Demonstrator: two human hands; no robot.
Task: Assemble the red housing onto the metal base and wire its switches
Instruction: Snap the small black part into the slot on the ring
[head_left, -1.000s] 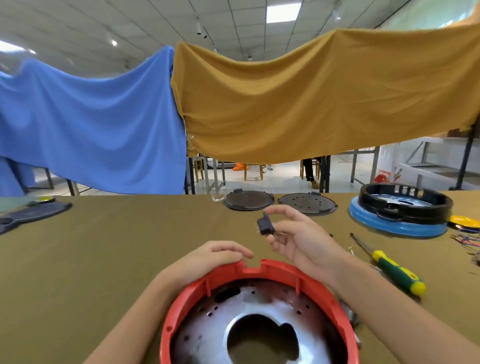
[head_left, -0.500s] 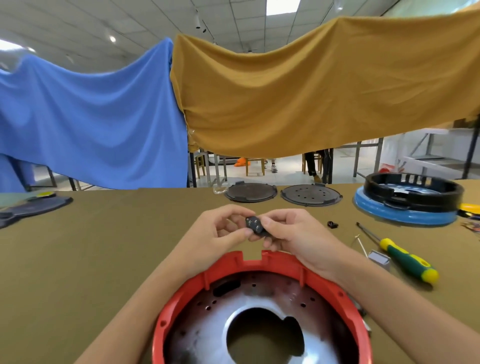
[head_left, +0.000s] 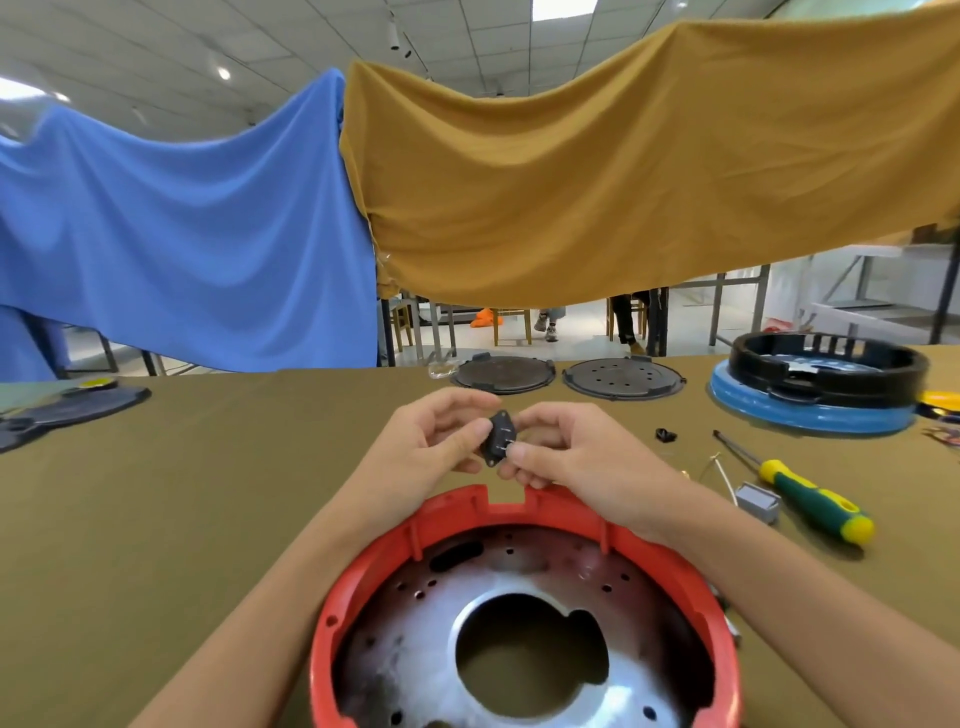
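We are pinching the switch (head_left: 500, 438) with left hand (head_left: 441, 441) and right hand (head_left: 563, 452) | light, rigid, prongs fragile | gripping body edges | near red housing (head_left: 524, 525) notch.

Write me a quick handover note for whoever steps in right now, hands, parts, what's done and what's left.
Left hand and right hand: both pinch the small black switch between the fingertips, held above the table beyond the housing.
Red housing: sits around the metal base, directly in front of you; its rim notch faces the hands and is empty.
Screwdriver, a small grey part and a small black piece lie to the right.
Done: housing on base.
Left: seat the switch, probably in the notch, then wire.
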